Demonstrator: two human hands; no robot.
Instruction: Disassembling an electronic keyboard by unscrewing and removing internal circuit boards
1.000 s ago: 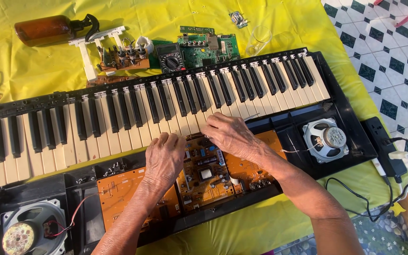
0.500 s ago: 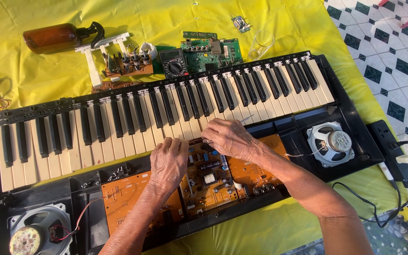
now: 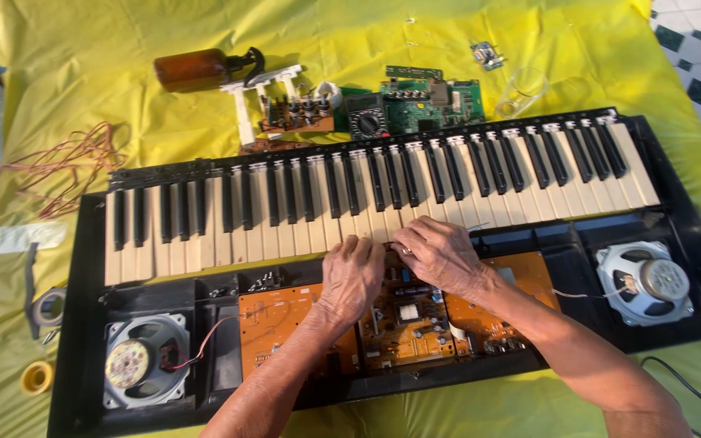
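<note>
Orange circuit boards [image 3: 415, 320] sit exposed in the opened black keyboard case [image 3: 683, 219], just below the row of black and white keys [image 3: 285, 219], on a yellow cloth [image 3: 83, 49]. Both hands rest palm down at the boards' upper edge against the keys: the left hand [image 3: 352, 272] with fingers curled, the right hand [image 3: 440, 253] with fingertips bent together, and whether either grips anything cannot be told. Round speakers [image 3: 647, 280] flank the boards, while a brown bottle [image 3: 192, 70] and a green board [image 3: 432, 101] lie beyond the keys.
</note>
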